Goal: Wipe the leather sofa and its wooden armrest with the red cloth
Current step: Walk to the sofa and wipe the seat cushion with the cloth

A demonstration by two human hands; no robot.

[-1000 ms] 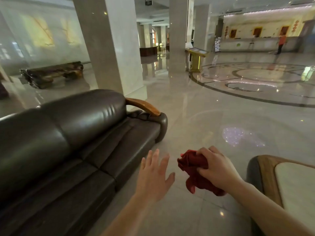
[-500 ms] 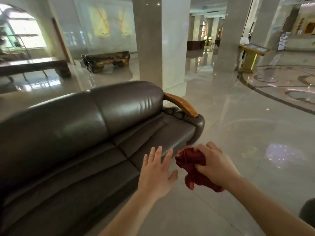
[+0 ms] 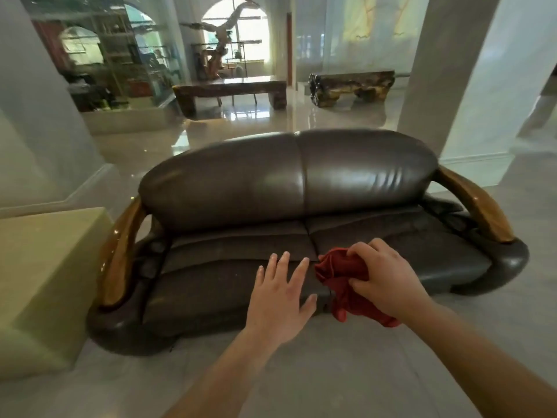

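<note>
A dark brown leather sofa (image 3: pixel 289 182) with two seat cushions faces me squarely. A curved wooden armrest runs down each side, the left armrest (image 3: pixel 119 251) and the right armrest (image 3: pixel 476 203). My right hand (image 3: pixel 382 276) is closed around the bunched red cloth (image 3: pixel 337 273), held just over the front edge of the right seat cushion. My left hand (image 3: pixel 280 297) is beside it with fingers spread, hovering over the front of the left cushion and holding nothing. Whether either hand touches the leather is unclear.
A pale stone block (image 3: pixel 39 279) stands right against the sofa's left end. A white pillar (image 3: pixel 452 70) rises behind the sofa's right side. Further back are a dark wooden table (image 3: pixel 232 89) and a carved wooden bench (image 3: pixel 352 86) on glossy floor.
My view has swung left, so the sofa went from angled at the left to centred and head-on. Both hands now sit over the seat's front edge; the grip on the cloth is unchanged.
</note>
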